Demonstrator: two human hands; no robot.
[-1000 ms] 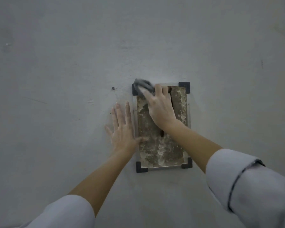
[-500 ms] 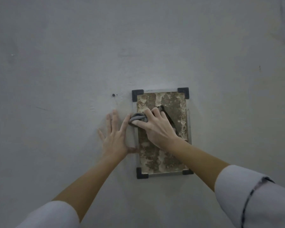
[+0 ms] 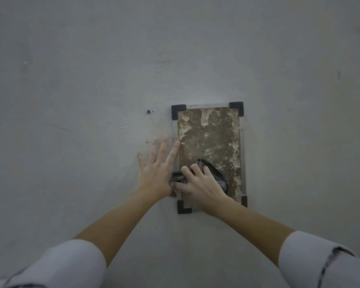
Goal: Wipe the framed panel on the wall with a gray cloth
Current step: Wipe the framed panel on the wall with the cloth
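A tall framed panel (image 3: 210, 132) with a mottled brown surface and black corner brackets hangs on the grey wall. My right hand (image 3: 202, 187) presses a crumpled gray cloth (image 3: 213, 173) against the panel's lower part, near its left edge. The cloth shows above my fingers and bunches out at the left of my hand. My left hand (image 3: 157, 168) lies flat on the wall beside the panel's left edge, fingers spread, with the forefinger touching the frame.
The grey wall (image 3: 92, 80) fills the view. A small dark screw hole (image 3: 148, 111) sits left of the panel's top corner. Faint scratches mark the wall left of the panel. My white sleeves are at the bottom corners.
My right hand has dragged the cloth down the panel from the top left corner to the lower part. The left hand stayed flat on the wall beside the frame.
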